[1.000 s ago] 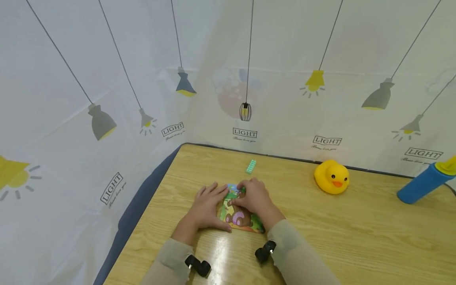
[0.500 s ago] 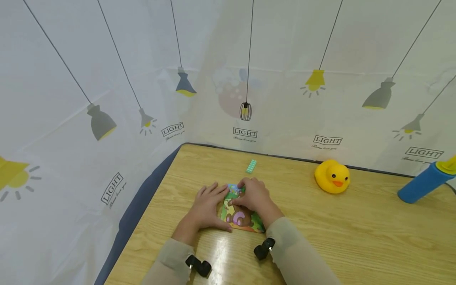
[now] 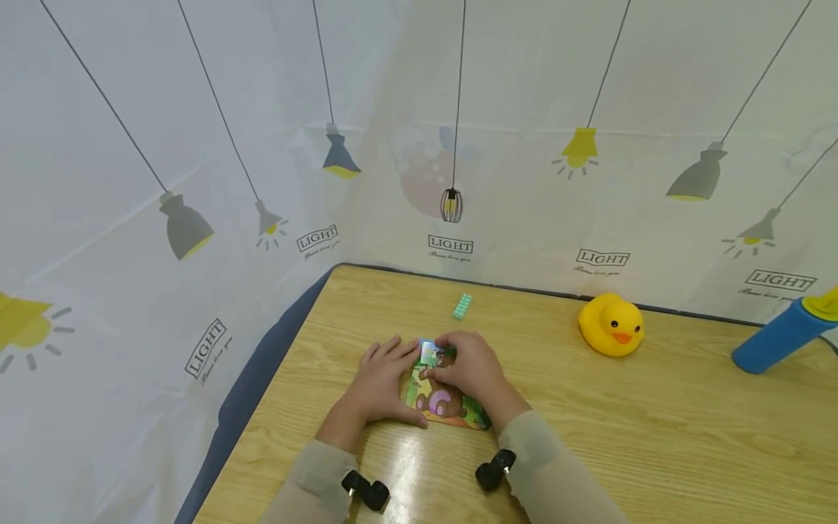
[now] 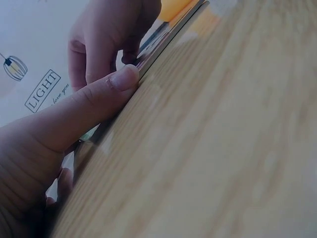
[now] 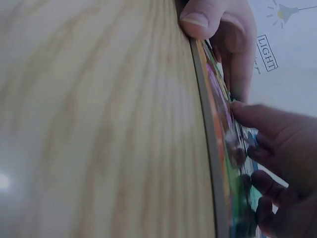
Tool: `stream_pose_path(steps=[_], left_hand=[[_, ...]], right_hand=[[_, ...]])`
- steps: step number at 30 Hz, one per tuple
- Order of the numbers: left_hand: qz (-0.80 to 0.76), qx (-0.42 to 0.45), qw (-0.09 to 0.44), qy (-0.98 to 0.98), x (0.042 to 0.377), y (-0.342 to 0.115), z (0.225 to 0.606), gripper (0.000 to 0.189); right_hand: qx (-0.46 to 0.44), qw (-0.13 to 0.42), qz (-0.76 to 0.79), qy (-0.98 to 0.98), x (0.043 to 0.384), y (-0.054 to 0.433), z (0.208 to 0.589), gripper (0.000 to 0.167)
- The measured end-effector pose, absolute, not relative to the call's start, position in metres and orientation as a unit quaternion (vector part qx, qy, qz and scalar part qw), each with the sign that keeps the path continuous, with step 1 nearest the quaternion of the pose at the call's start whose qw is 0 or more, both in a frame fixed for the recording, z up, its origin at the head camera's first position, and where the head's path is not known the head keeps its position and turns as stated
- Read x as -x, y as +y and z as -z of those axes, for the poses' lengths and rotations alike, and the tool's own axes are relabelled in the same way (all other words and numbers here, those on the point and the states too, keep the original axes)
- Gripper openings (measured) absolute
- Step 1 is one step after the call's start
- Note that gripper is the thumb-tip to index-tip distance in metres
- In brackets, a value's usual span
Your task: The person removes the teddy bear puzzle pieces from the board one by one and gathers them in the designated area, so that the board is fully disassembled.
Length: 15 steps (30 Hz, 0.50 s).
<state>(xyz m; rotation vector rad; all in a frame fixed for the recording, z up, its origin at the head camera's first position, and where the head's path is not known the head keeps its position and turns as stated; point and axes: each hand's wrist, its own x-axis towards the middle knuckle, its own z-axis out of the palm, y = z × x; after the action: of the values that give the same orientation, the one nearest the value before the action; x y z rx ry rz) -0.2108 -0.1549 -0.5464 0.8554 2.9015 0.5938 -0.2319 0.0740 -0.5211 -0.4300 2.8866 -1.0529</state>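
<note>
Bear board: flat, glossy rectangular board with a brown-and-purple bear picture (image 3: pixel 442 402), lay on the pale wood-grain counter (image 3: pixel 622 444), between the two grips, touching both.
Left grip (image 3: pixel 381 384): not clasping; spread, fingers fairly straight at the board's left side, thumb (image 4: pixel 121 82) on its near edge. Likely braced there to keep the board from sliding.
Right grip (image 3: pixel 474 366): curled, thumb and fingertips pinching at the board's upper part, by the bear's head. Probably came in from the right so the left bracing didn't get in its way. Couldn't tell if a loose piece was between the fingers.
Shiny patch: pale glare (image 3: pixel 429 353) just left of the right grip's fingertips; maybe a tilted surface, unsure.
Mint slab: small mint-green rectangular slab with pale marks (image 3: pixel 461 306), beyond the right grip, apart; out of the way.
Duck: yellow round-bodied toy duck (image 3: pixel 610 326), right of the right grip, well apart, untouched.
Cylinder: blue cylinder with yellow top (image 3: pixel 771 343), farthest right of both grips; seemingly unused.
</note>
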Motion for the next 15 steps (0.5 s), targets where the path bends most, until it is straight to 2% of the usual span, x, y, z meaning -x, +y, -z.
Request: stream_pose_path(steps=[6,15], left_hand=[[-0.196,-0.278,0.028,0.940,0.211,-0.153,0.544,0.134],[-0.192,-0.278,0.026,0.941,0.211,-0.154,0.547,0.135]], right_hand=[[0.207,-0.034,0.313,0.926,0.230,0.084,0.527,0.043],[0.234,-0.104,0.275,0.927,0.229,0.097,0.534,0.034]])
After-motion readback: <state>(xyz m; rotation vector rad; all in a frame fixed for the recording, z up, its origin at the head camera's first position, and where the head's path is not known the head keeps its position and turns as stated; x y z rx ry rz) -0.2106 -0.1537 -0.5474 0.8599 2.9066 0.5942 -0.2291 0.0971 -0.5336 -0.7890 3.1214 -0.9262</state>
